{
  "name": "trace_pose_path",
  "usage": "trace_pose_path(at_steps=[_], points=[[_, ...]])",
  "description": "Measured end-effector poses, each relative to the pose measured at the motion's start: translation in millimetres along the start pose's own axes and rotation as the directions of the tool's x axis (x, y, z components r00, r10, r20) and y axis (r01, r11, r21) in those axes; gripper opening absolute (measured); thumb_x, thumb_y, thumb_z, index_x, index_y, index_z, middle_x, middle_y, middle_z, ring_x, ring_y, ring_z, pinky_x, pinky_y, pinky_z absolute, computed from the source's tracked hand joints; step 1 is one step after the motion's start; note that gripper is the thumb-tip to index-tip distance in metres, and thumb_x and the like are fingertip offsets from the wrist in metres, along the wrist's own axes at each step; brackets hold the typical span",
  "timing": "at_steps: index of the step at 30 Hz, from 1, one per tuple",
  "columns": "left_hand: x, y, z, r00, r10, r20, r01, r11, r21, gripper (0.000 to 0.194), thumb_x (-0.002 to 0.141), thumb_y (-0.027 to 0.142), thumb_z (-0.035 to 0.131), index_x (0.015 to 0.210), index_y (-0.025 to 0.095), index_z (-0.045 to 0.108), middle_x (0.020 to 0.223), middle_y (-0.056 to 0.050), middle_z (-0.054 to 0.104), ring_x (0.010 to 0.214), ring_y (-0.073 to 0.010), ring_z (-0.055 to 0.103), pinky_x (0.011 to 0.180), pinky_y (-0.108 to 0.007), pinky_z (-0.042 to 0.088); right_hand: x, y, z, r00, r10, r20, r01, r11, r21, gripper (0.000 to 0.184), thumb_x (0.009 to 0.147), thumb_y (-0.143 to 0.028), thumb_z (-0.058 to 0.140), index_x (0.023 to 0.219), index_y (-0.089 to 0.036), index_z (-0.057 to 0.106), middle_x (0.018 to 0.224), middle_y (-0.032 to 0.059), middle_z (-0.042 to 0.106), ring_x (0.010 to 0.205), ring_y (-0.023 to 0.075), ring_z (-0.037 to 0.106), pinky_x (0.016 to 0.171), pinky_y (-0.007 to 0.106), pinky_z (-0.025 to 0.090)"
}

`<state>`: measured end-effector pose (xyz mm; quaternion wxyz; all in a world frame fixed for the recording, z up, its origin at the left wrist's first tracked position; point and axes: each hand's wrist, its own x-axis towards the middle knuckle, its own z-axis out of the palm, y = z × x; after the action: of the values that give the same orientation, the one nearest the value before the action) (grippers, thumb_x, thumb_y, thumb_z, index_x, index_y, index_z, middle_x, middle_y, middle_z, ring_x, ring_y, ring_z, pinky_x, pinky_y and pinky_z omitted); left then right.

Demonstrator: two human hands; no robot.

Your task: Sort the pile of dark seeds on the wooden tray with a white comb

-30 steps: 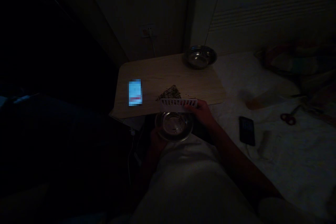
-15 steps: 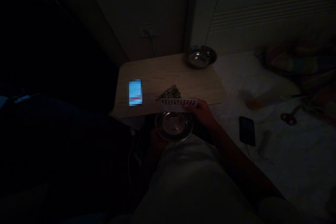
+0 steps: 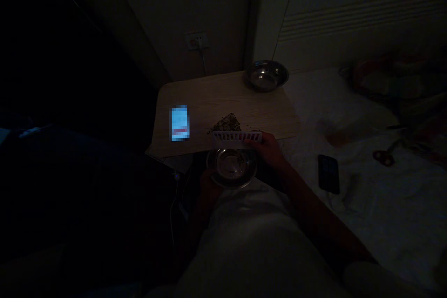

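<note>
The right hand (image 3: 268,149) is gripping the right end of a white slotted plastic strip (image 3: 230,145), its fingers closing on it and the thumb lying toward the slots. The strip is standing on its long side along the near edge of the table (image 3: 202,95), just in front of a small pile of dark crumbs (image 3: 228,122). The pile is lying on the wood, narrowing toward the far side, and a few loose bits are lying to its right.

The left hand (image 3: 211,184) is holding a shiny metal bowl (image 3: 246,177) by its left side, curling around the rim; the fingers underneath are hiding from view, so how they are bending I cannot tell. The bowl is facing upward right below the strip, at the table's near edge and in front of the person's pale clothing (image 3: 258,233).

A second metal bowl (image 3: 268,85) is sitting at the far right corner of the table. A lit screen (image 3: 179,123) is glowing near the table's left end, its picture showing only as blurred blocks. To the right, a dark phone (image 3: 328,174) is lying on a white sheet (image 3: 394,228), and red-handled scissors (image 3: 383,158) are resting near it. Behind the table, a cable (image 3: 204,64) is hanging from a wall socket (image 3: 196,41).
</note>
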<state>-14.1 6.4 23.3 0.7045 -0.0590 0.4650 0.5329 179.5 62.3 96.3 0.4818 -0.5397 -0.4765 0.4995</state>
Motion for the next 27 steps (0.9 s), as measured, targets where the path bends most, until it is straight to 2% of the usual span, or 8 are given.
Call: trace_pose_path(at_steps=[9,15,20,27], points=[[-2.2,1.3,2.5,0.996,-0.037,-0.084,0.037,0.999,0.005,0.011,0.065,0.018,0.061,0.073,0.014,0.068,0.070,-0.005,0.069,0.073,-0.0228,0.066,0.075,-0.035,0.051,0.7,-1.7,0.6,1.000,-0.013,-0.004,0.013,0.999,-0.033,0.025,0.065,-0.043,0.072,0.073,-0.020,0.069,0.069,-0.0003,0.068,0.061,0.0154,0.058,0.057,0.028,0.050],[-0.5,0.1,0.7,0.999,-0.027,0.021,0.027,0.999,-0.025,0.016,0.065,0.020,0.063,0.078,0.014,0.069,0.079,-0.007,0.072,0.078,-0.0234,0.067,0.077,-0.035,0.051,0.6,-0.1,1.0,1.000,0.003,-0.001,-0.003,1.000,-0.018,0.025,0.065,-0.043,0.073,0.076,-0.021,0.071,0.071,-0.0008,0.069,0.062,0.0153,0.059,0.058,0.028,0.050],[0.4,-0.3,-1.8,0.999,-0.007,-0.034,0.007,1.000,-0.004,0.012,0.064,0.018,0.064,0.074,0.016,0.069,0.069,-0.004,0.070,0.074,-0.0230,0.067,0.074,-0.035,0.051,0.0,-0.2,0.4,1.000,0.006,-0.007,-0.006,1.000,-0.016,0.024,0.065,-0.043,0.073,0.076,-0.021,0.071,0.071,-0.0002,0.069,0.062,0.0160,0.060,0.058,0.028,0.050],[-3.3,-0.3,3.3,1.000,-0.019,0.011,0.019,1.000,-0.010,0.019,0.065,0.021,0.062,0.080,0.012,0.070,0.080,-0.009,0.072,0.080,-0.0245,0.067,0.079,-0.036,0.051,0.0,-0.4,0.5,1.000,0.009,-0.001,-0.009,1.000,-0.017,0.022,0.065,-0.042,0.072,0.074,-0.022,0.070,0.071,-0.0004,0.069,0.063,0.0169,0.060,0.059,0.029,0.050]])
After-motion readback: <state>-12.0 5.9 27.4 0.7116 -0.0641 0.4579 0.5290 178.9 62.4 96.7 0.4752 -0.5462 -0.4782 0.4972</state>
